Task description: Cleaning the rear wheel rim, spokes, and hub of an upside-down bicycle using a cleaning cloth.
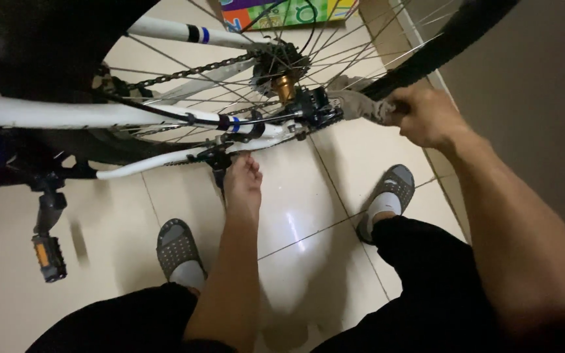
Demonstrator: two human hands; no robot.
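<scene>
A white bike (67,112) lies across the tiled floor (315,196), rear wheel (426,46) up. The right hand (426,116) is clenched around a rag (361,104) against the tyre. The left hand (243,183), fingers loosely curled, touches the frame's lower stay, holding nothing.

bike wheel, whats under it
Under the bike wheel: pale floor tiles and a colourful box seen through the spokes. The tyre's floor contact is out of view.

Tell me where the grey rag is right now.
In the head view, upper right: the grey rag is gripped in the right hand, against the rear tyre.
</scene>
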